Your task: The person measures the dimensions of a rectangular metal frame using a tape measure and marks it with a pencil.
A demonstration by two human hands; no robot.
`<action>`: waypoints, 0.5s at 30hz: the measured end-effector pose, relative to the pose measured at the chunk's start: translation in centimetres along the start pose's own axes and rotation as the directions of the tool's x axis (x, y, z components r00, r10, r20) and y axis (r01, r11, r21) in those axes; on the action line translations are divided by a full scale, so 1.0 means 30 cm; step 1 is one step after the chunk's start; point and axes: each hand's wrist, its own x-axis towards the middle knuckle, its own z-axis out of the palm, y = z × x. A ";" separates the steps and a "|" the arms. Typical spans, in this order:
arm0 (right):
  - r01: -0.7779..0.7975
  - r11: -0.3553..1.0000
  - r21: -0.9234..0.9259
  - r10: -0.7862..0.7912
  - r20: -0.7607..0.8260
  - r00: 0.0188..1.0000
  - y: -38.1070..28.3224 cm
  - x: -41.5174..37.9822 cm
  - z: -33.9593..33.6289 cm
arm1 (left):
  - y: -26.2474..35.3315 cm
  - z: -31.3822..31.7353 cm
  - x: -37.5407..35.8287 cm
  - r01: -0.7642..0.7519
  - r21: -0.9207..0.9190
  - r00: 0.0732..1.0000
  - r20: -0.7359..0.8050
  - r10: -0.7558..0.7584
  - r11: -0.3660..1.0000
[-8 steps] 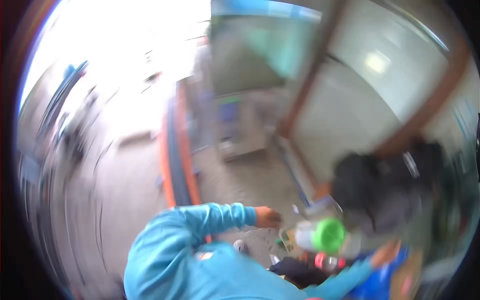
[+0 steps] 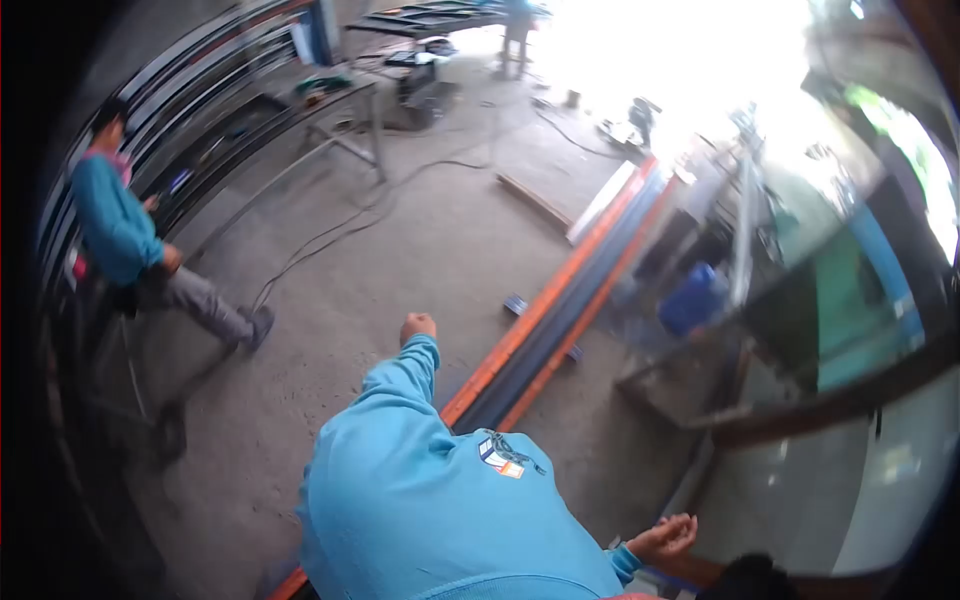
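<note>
My left hand (image 2: 418, 326) is held out over the concrete floor, with its fingers curled in and nothing visible in them. Left of the long orange-edged dark steel beam (image 2: 560, 300), it stays apart from it. At the lower right, my right hand (image 2: 665, 537) is turned partly palm up near a glass panel in a brown frame (image 2: 800, 490). Its fingers are loosely bent and apart, and I see nothing in them. Both arms wear blue sleeves; a label (image 2: 500, 457) shows on the shirt front.
A co-worker (image 2: 120, 220) in a blue top sits at the left by metal racks (image 2: 215, 75). Cables (image 2: 350, 220) run across the floor near a wooden strip (image 2: 535, 202). A blue container (image 2: 692, 300) stands at right; another person (image 2: 517, 35) is far back.
My view has swung left, away from the green-lidded container and the bottle. The beam and the co-worker now show clearly. My right hand is no longer by the blue object.
</note>
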 end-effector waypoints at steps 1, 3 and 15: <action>0.278 0.960 0.038 -0.279 0.220 0.935 -0.064 -0.062 0.167 | -0.066 0.076 0.144 0.057 -0.044 0.996 0.065 -0.054 0.997; 0.627 0.757 0.183 -0.641 0.395 0.658 -0.317 -0.307 0.514 | -0.267 0.032 0.595 -0.057 0.039 0.996 0.077 0.053 0.998; 0.287 0.558 0.778 -0.829 0.513 0.221 -2.049 -1.030 1.826 | 0.058 -1.743 1.438 0.260 0.085 0.958 0.100 -0.268 0.962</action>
